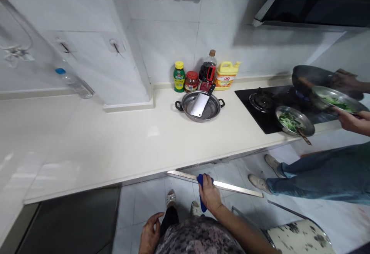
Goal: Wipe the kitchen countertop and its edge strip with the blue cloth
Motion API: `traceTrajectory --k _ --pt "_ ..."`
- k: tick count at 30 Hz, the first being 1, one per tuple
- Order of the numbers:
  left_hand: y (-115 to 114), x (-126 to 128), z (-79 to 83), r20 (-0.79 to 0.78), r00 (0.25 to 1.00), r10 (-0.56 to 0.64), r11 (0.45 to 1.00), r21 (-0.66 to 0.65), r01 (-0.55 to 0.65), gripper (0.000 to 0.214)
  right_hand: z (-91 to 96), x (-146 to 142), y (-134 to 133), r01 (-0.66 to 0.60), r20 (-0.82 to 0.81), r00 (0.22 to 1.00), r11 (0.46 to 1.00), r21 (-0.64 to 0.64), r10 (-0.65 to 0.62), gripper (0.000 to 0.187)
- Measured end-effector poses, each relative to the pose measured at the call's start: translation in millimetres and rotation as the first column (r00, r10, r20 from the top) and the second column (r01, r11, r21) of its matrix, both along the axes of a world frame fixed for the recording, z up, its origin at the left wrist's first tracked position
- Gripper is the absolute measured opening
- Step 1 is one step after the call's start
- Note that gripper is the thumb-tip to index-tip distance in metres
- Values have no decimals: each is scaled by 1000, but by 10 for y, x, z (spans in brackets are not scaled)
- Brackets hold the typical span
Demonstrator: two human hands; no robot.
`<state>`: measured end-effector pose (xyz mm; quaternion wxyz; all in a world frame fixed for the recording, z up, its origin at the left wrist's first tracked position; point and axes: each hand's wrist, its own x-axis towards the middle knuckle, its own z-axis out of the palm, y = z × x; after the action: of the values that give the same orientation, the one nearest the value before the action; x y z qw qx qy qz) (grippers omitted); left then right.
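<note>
My right hand (210, 195) is closed round a blue cloth (203, 204) that hangs below my fingers. The cloth lies over a long, narrow silver edge (237, 188), which slants out from under the front of the counter; it looks like the top of an open cabinet door, seen from above. Low in the view, my left hand (150, 232) hangs beside my leg with its fingers loosely bent and apart, holding nothing. On the counter (127, 142) beyond, a two-handled pan (212, 109) carries a cleaver (199, 105) across it.
Several bottles and a red-lidded jar (191, 81) stand against the wall. To the right, another person tips a pan of greens (341, 98) near a wok (310, 77) on the stove. A bowl of greens (309, 125) sits at the stove's edge. A chair (300, 236) is behind my right arm.
</note>
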<state>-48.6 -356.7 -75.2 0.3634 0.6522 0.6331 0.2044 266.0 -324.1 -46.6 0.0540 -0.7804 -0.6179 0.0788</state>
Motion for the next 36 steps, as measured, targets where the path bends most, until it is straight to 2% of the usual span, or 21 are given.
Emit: traceTrajectory --k 3,6,9,13,15,16,18,19,21,23,24,27,29,31,32,33,35,36 --pt "-30 80 -26 21 999 36 997 -70 -35 43 -84 -239 115 -145 79 986 989 -14 146 52" --pt "-41 142 3 59 996 63 989 -137 -54 44 -80 -418 234 -276 75 958 961 -4 276 57" --pt "-46 157 82 110 991 70 978 -203 -47 40 56 -545 365 -383 -8 924 924 -14 383 58" --pt "63 155 200 182 981 66 960 -281 -13 45 362 -674 560 -464 -130 883 881 -94 451 59" --pt "201 204 262 274 948 165 924 -379 -51 62 510 -699 649 -476 -212 869 871 -119 446 64" --pt "287 254 302 327 912 249 888 -454 -80 74 576 -698 685 -471 -264 864 874 -119 429 64" --pt "470 406 408 427 807 407 797 -597 -86 91 685 -678 725 -415 -399 848 905 -90 349 60" --pt "556 503 476 471 755 457 762 -645 -60 91 729 -666 727 -372 -490 820 926 -63 296 56" --pt "696 714 629 537 658 528 716 -698 -4 86 793 -646 697 -289 -701 689 957 -32 185 50" --pt "780 904 778 555 601 576 692 -722 3 84 828 -631 634 -243 -883 468 967 -81 44 49" --pt "800 981 840 547 595 589 686 -728 -10 83 835 -616 596 -235 -939 341 963 -131 -45 51" --pt "802 1118 942 502 665 553 682 -732 -14 84 808 -492 463 -202 -947 -63 933 -297 -315 61" --pt "791 1136 941 467 749 470 694 -719 12 84 736 -312 346 -164 -871 -267 911 -379 -411 58" --pt "813 1102 922 418 848 326 771 -637 17 86 622 -69 195 -7 -801 -350 857 -515 -485 45" --pt "844 1065 923 376 891 254 826 -563 2 88 557 63 113 116 -774 -360 798 -592 -521 37" --pt "892 1016 939 319 926 203 878 -477 -29 91 491 193 33 254 -749 -369 716 -651 -550 30" --pt "1032 890 1031 172 964 205 941 -305 -146 97 378 416 -90 477 -735 -392 561 -677 -553 23" --pt "1121 818 1104 99 964 249 947 -235 -220 101 336 500 -123 544 -747 -399 519 -660 -532 21"
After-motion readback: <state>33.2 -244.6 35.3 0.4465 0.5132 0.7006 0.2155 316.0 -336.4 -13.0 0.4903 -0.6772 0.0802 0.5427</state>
